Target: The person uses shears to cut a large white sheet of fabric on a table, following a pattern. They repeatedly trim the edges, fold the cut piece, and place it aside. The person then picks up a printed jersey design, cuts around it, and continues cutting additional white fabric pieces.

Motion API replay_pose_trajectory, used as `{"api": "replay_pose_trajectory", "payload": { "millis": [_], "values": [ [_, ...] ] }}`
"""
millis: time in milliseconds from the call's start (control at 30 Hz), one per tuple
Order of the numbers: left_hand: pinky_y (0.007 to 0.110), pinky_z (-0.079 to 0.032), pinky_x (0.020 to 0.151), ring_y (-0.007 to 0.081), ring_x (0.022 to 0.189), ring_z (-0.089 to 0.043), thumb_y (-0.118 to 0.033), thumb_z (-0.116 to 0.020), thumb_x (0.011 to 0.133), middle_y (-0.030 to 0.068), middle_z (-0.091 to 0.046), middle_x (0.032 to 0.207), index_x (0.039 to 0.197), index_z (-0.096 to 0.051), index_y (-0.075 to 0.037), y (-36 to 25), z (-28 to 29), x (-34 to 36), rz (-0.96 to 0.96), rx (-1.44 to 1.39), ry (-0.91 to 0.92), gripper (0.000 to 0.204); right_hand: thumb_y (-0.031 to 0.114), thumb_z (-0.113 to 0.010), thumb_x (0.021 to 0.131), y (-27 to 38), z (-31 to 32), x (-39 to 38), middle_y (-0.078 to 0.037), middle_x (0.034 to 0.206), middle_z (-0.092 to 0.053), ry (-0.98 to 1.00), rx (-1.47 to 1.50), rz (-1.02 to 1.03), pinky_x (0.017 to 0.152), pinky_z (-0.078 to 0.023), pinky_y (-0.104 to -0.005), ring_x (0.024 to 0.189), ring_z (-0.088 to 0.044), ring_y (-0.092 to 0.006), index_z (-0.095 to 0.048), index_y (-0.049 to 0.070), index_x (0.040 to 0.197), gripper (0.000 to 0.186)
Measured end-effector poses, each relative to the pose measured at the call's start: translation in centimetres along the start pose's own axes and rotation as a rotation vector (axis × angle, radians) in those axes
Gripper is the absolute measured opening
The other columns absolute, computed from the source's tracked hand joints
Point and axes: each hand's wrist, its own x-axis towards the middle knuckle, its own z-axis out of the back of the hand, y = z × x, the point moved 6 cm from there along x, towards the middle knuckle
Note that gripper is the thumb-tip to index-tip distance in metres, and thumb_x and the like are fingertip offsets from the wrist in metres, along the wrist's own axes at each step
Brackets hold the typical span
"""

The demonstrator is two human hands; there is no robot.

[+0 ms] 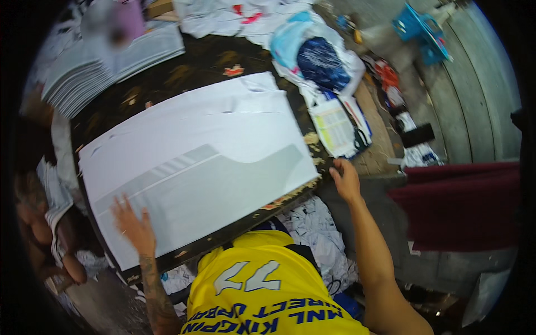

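Have left hand (133,226) spread over white sheets (195,131), with fingers apart; can't confirm contact. Have right hand (345,178) just beside their right corner, with fingers curled; can't tell if pinching anything. See grey panel (223,178) between both hands.

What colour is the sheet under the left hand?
The sheet is white with pale grey areas; head view shows it.

The middle of the dark, patterned tabletop (206,58) is hidden by large white paper sheets (190,125). The fingers of the person's left hand (133,226) are softened by blur. A co-worker's bare arm (34,223) is cut off by the dark left rim, and the bright yellow shirt (259,301) by the lower edge. A round grey patch (104,25) is blurred beyond recognition.
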Motion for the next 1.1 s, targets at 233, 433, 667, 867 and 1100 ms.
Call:
{"api": "replay_pose_trajectory", "payload": {
  "millis": [233,433,667,867,1100],
  "values": [
    [0.052,-0.040,0.114,0.0383,0.136,-0.054,-0.019,-0.084,0.088,0.0168,-0.061,0.142,0.132,-0.072,-0.008,-30.8,-5.2,-5.9,-0.754,-0.605,0.430,0.048,0.020,-0.069,0.103,-10.2,0.7,8.4,-0.033,0.156,-0.050,-0.221,-0.344,-0.065,0.120,-0.042,-0.0501,0.144,-0.050,-0.0487,-0.051,-0.006,0.151,0.058],
    [0.050,-0.039,0.107,0.0327,0.128,-0.053,-0.027,-0.087,0.085,0.0101,-0.061,0.129,0.127,-0.073,-0.011,-42.0,-6.7,-7.6,-0.766,-0.447,0.626,0.047,0.004,-0.067,0.095,-13.9,2.3,12.2,-0.030,0.141,-0.058,-0.229,-0.182,0.047,0.117,-0.044,-0.0521,0.138,-0.053,-0.0471,-0.052,-0.007,0.148,0.056],
    [0.046,-0.043,0.099,0.0340,0.114,-0.056,-0.023,-0.087,0.085,0.0089,-0.062,0.115,0.114,-0.074,-0.012,-46.8,-7.0,-7.0,-0.773,-0.493,0.625,0.033,0.012,-0.077,0.093,-16.9,4.7,16.8,-0.025,0.132,-0.064,0.189,-0.188,0.017,0.105,-0.052,-0.0500,0.121,-0.064,-0.0435,-0.060,-0.003,0.130,0.043],
    [0.047,-0.045,0.095,0.0344,0.108,-0.056,-0.021,-0.087,0.086,0.0093,-0.063,0.107,0.101,-0.072,-0.010,-44.2,-7.9,-8.0,-0.780,-0.425,0.543,0.024,0.038,-0.088,0.089,-19.9,6.3,12.1,-0.009,0.089,-0.068,0.543,0.256,-0.173,0.079,-0.053,-0.0415,0.085,-0.068,-0.0274,-0.070,0.001,0.109,0.046],
    [0.044,-0.041,0.087,0.0310,0.099,-0.057,-0.015,-0.079,0.094,0.0078,-0.064,0.100,0.096,-0.073,-0.008,-44.0,-8.7,-7.4,-0.879,-0.452,0.549,0.010,0.037,-0.089,0.094,-13.5,2.0,-17.1,0.000,0.086,-0.057,0.951,0.919,-0.702,0.084,-0.050,-0.0343,0.091,-0.054,-0.0106,-0.066,0.004,0.105,0.042]
  ]
}}
